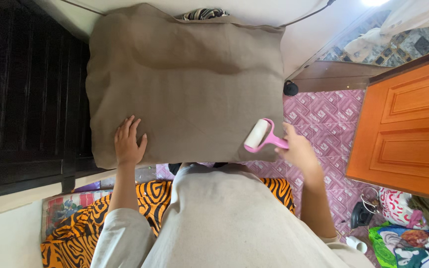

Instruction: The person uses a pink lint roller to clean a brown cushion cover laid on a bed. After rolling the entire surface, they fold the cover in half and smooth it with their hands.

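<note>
Taupe cushion (184, 84); pink-handled, white lint roller (260, 135); orange-and-black tiger-striped cloth (80, 223); pink patterned floor tiles (328, 119); orange door (408, 124).

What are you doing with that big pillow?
A person leans over a big brown cushion. The left hand lies flat on its near edge. The right hand holds a pink lint roller, its white roll resting on the cushion's near right corner. A tiger-striped cloth lies below.

Clearly a lived-in home: pink patterned floor tiles (331, 124), panelled orange wooden door (408, 129), tiger-striped blanket (83, 226) on the floor, heaps of colourful clothes (408, 233) near the door, dark slatted furniture (26, 94) alongside.
</note>
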